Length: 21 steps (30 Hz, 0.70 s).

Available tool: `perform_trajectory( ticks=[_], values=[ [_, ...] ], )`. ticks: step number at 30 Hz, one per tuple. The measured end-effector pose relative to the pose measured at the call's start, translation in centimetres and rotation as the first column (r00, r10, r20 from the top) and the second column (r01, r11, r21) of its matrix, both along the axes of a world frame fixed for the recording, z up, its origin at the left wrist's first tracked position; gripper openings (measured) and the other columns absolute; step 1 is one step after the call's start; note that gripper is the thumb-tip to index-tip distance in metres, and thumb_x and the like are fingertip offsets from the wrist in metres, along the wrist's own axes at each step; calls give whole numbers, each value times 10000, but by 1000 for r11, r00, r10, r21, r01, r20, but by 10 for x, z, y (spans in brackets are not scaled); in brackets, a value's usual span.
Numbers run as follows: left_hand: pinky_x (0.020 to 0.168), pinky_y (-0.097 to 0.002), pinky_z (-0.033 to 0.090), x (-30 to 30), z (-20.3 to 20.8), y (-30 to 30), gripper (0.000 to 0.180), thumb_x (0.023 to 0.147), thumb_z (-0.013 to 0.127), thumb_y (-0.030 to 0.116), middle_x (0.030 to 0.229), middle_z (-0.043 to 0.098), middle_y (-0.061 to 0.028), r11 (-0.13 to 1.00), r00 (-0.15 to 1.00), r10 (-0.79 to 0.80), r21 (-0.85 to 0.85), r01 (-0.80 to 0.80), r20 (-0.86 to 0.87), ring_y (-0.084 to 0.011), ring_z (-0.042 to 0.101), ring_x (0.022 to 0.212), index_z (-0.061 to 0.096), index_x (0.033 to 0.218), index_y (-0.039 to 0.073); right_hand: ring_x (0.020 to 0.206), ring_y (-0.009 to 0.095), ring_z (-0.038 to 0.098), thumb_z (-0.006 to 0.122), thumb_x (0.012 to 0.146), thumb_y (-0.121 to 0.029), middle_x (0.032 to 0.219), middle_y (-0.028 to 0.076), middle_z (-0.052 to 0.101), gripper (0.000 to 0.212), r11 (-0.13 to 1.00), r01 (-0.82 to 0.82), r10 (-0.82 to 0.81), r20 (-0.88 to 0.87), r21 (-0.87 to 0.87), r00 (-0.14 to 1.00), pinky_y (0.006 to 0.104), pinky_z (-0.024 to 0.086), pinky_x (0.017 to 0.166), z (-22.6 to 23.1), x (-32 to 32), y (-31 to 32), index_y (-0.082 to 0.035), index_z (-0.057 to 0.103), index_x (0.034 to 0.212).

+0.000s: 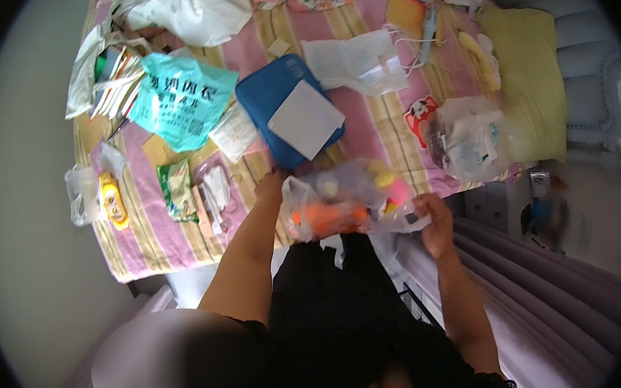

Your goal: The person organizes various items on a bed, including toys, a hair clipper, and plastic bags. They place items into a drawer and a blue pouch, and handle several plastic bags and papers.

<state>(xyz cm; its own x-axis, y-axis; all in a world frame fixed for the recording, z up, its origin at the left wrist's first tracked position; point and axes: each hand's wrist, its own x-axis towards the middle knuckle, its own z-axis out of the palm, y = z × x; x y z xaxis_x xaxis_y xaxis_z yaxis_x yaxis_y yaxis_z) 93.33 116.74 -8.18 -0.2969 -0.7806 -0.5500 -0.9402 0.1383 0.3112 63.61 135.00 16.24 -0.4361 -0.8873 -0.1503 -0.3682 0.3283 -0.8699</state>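
A clear plastic bag (354, 178) lies at the bed's near edge, in front of my body. Blurred shapes show through it: an orange item (328, 218) low down, and pink and yellow pieces at the right. My right hand (438, 220) is closed on the bag's right end, thumb and fingers pinching the film. Beside the bag's left handle is my left hand (269, 186), just below the lower corner of a blue zip case (260, 98). Its fingers are small and partly turned away, so their grip is unclear. A white sheet or envelope (306, 119) lies on the case.
Left of the case are a teal plastic bag (186, 101), a green packet (176, 192) and a yellow bottle (112, 202). Another filled clear bag (474, 141) sits at the right, near a green pillow (531, 83). Purple curtains (529, 285) hang at the lower right.
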Motion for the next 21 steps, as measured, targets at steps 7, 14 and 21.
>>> perform_trajectory(
  ticks=[7,14,21],
  values=[
    [646,-393,495,31,82,-22,154,846,552,181,835,639,-143,896,879,170,-301,-326,-446,-324,624,747,611,920,59,798,112,545,592,876,-174,883,50,586,180,991,131,-131,61,1,990,242,436,724,9,1,13,-7,589,942],
    [778,-323,464,-84,252,67,173,843,533,81,941,622,-134,993,481,34,86,86,-876,-261,597,878,591,1000,39,767,86,538,578,894,-250,819,14,605,254,982,188,-181,253,-2,950,225,430,714,-5,0,2,-1,594,942],
    [958,-625,260,-90,169,80,364,836,522,320,1123,600,-118,926,929,-346,114,361,-132,-322,553,1058,549,1182,211,743,93,542,550,909,-225,803,33,612,238,968,231,-196,282,-96,939,238,436,687,2,-8,-7,-4,584,829]
  ],
)
